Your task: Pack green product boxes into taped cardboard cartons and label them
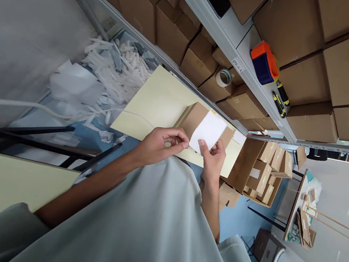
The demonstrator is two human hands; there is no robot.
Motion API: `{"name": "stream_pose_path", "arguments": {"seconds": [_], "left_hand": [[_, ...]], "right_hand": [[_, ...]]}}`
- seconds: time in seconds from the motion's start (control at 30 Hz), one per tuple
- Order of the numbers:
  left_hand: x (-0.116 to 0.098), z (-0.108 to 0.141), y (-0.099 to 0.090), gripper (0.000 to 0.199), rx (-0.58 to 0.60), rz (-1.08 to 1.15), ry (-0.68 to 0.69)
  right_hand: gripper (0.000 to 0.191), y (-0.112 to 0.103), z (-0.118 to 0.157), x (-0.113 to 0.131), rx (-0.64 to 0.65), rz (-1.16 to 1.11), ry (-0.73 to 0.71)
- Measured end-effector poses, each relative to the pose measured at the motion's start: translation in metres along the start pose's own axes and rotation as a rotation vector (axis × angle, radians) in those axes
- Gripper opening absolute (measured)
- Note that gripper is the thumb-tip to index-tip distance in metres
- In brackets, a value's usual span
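A white paper sheet (209, 129), possibly a label, with a small yellow mark at its far edge, lies over a small brown cardboard box (192, 117) on a pale yellow tabletop (162, 98). My right hand (214, 156) holds the sheet's near right side, thumb on top and fingers partly hidden behind it. My left hand (164, 145) is closed in a pinch, with thumb and forefinger tips meeting at the sheet's near left corner. The box sits just beyond both hands. How firmly the sheet touches the box, I cannot tell.
A metal shelf (238, 53) with cardboard boxes runs along the far side. It carries an orange and blue tape dispenser (265, 62), a yellow-black cutter (278, 103) and a tape roll (223, 77). White scraps (118, 65) lie left; an open carton (249, 159) of boxes stands right.
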State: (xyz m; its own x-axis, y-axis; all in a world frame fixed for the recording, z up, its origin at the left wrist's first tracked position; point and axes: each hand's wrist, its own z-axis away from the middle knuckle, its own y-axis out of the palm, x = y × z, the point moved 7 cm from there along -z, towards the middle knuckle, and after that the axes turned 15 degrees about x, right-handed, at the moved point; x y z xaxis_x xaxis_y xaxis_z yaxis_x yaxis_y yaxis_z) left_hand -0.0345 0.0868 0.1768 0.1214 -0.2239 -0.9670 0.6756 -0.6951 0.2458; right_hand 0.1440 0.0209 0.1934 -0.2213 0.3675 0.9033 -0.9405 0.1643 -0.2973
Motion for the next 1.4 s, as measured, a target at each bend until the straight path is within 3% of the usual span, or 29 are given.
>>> {"name": "stream_pose_path", "arguments": {"seconds": [0.1,0.17,0.27,0.47,0.77,0.93,1.13,1.27,1.4], "left_hand": [[-0.001,0.004,-0.012,0.028,-0.011,-0.009,0.031],[-0.001,0.008,-0.021,0.023,-0.02,-0.026,0.054],[0.001,0.014,-0.035,0.019,-0.029,-0.087,0.07],[0.006,0.03,-0.055,0.017,-0.022,-0.171,0.054],[0.013,0.052,-0.086,0.01,-0.072,-0.2,0.072],[0.039,0.07,-0.126,0.006,-0.25,-0.177,-0.009],[0.097,0.091,-0.187,0.008,-0.549,-0.08,-0.12],[0.125,0.102,-0.236,0.003,-0.772,-0.14,-0.31],[0.129,0.104,-0.289,0.009,-0.97,-0.285,-0.564]], "right_hand": [[0.061,0.014,-0.001,0.002,-0.01,0.076,-0.016],[0.043,0.024,0.004,0.013,-0.028,0.144,-0.084],[0.024,0.045,0.013,0.031,0.06,0.165,-0.146],[0.017,0.079,0.013,0.047,0.138,0.218,-0.129],[0.015,0.115,-0.004,0.045,0.15,0.298,-0.094],[0.013,0.117,-0.016,0.039,0.096,0.281,-0.076],[0.018,0.118,-0.034,0.042,0.087,0.32,-0.054],[0.02,0.116,-0.038,0.041,0.08,0.347,-0.046],[0.024,0.105,-0.033,0.032,0.04,0.3,-0.012]]}}
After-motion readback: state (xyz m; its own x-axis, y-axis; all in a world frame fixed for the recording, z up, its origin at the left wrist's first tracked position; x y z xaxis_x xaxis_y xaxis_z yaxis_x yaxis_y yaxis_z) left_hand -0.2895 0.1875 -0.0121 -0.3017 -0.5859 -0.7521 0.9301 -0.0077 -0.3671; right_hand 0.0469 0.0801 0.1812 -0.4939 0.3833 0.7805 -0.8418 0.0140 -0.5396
